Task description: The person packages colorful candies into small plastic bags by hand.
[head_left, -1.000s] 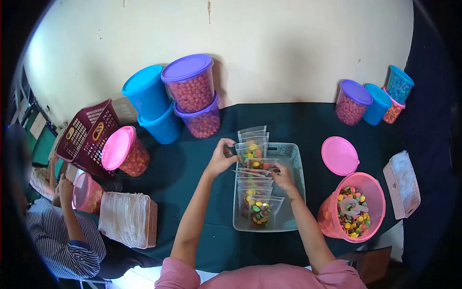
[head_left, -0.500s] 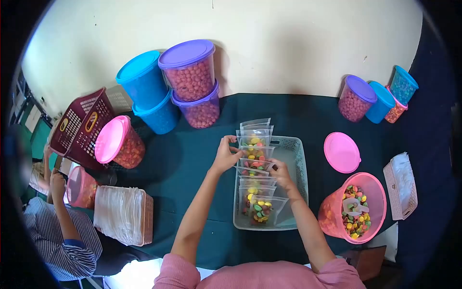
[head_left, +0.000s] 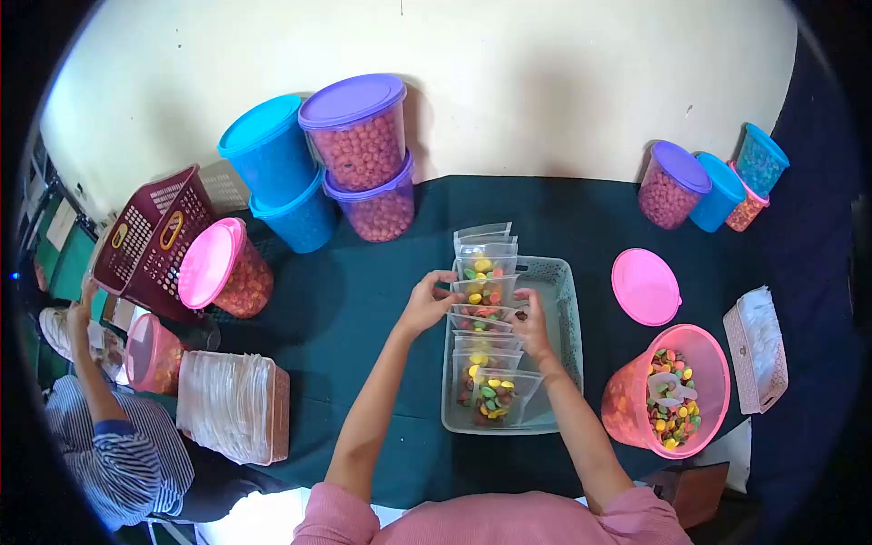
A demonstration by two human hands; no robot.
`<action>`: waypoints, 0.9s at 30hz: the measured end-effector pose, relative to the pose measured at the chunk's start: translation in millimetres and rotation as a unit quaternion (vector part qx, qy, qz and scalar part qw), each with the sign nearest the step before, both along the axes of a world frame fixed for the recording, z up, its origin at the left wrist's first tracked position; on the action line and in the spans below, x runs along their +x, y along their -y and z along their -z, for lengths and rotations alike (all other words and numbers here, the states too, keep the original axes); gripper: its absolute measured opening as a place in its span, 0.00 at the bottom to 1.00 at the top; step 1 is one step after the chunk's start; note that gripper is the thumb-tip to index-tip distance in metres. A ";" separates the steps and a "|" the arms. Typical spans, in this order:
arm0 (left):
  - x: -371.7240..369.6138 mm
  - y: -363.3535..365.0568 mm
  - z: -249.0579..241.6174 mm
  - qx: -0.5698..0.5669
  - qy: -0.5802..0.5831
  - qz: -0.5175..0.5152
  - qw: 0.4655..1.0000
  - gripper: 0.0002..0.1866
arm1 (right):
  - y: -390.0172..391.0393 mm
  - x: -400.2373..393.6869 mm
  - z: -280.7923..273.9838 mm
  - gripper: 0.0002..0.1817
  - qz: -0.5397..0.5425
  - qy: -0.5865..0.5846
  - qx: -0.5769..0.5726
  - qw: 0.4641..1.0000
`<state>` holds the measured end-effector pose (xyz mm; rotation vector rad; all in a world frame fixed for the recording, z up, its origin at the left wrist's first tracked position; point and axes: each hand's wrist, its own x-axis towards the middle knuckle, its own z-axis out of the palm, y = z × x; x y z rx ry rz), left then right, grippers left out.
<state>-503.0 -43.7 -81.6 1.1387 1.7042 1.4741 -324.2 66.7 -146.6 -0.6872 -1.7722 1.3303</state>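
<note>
A row of clear plastic pouches (head_left: 495, 397) with colourful candies stands in a grey-green tray (head_left: 559, 363), overlapping one behind another. My left hand (head_left: 427, 307) holds the left edge of a pouch (head_left: 485, 290) in the middle of the row, thumb and fingers around its side. On the opposite side, my right hand (head_left: 535, 329) has its fingers curled at the right edges of the middle pouches, with one finger raised. The fingertips are partly hidden by the plastic.
At right stands an open pink tub (head_left: 618, 400) of candies with a scoop (head_left: 670, 389), near a pink lid (head_left: 646, 287). Lidded tubs (head_left: 359, 150) stand at the back. On the left are a basket of plastic bags (head_left: 222, 404), a maroon crate (head_left: 150, 245) and another person (head_left: 118, 445).
My right hand has moved slightly up along the row and raised a finger. My left hand has shifted a little downward. The person at left has moved their arm.
</note>
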 end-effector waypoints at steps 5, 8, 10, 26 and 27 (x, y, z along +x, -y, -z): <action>-0.8 3.6 2.5 -0.039 -0.003 0.035 0.999 0.10 | -10.7 -0.5 17.1 0.18 0.051 -0.008 -0.017 0.999; -6.9 0.0 20.6 -0.001 0.001 0.045 0.999 0.08 | -13.9 1.5 16.5 0.19 0.044 0.019 0.012 0.999; -6.1 0.0 19.0 -0.006 -0.003 0.045 0.999 0.08 | -16.8 0.5 17.8 0.20 0.023 0.024 0.022 0.999; -3.6 -0.4 15.3 0.036 -0.239 -0.017 0.970 0.13 | -71.7 -37.1 -2.4 0.10 0.032 -0.018 -0.067 0.997; -4.8 -0.4 16.3 0.038 -0.242 -0.019 0.969 0.13 | -73.2 -37.9 -7.1 0.10 0.030 -0.021 -0.065 0.997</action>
